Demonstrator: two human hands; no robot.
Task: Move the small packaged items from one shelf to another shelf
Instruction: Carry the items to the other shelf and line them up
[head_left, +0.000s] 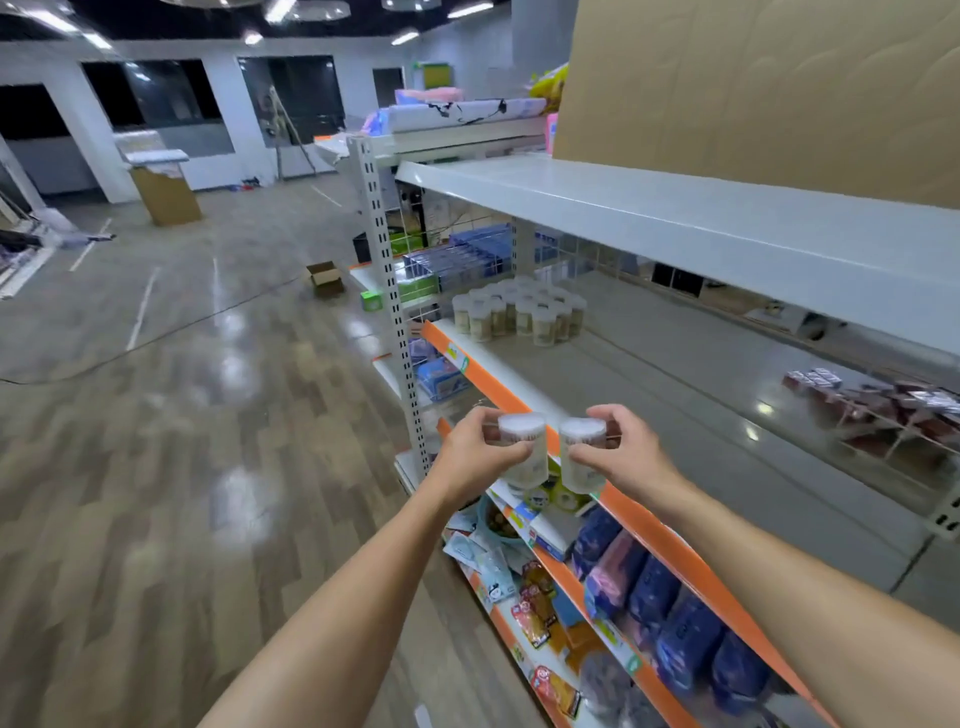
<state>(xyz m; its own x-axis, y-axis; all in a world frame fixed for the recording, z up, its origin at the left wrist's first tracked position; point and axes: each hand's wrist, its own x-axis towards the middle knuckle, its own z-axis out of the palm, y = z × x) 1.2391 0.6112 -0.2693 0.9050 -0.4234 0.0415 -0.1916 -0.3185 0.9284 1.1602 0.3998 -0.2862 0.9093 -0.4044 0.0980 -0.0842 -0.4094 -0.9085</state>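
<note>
Each of my hands holds one small clear cylindrical tub with a white top. My left hand (475, 449) grips the left tub (525, 457) and my right hand (621, 457) grips the right tub (583, 457). Both tubs hang side by side in front of the orange front edge of the middle shelf (675, 415). Farther back on that same shelf, at its left end, stands a cluster of several identical tubs (519, 312).
A white shelf (675, 218) runs above with a large cardboard box (753, 88) on it. Lower shelves (597, 597) hold blue packs, snack bags and other goods. A perforated upright post (387, 291) stands left. Open wooden floor (182, 441) spreads to the left.
</note>
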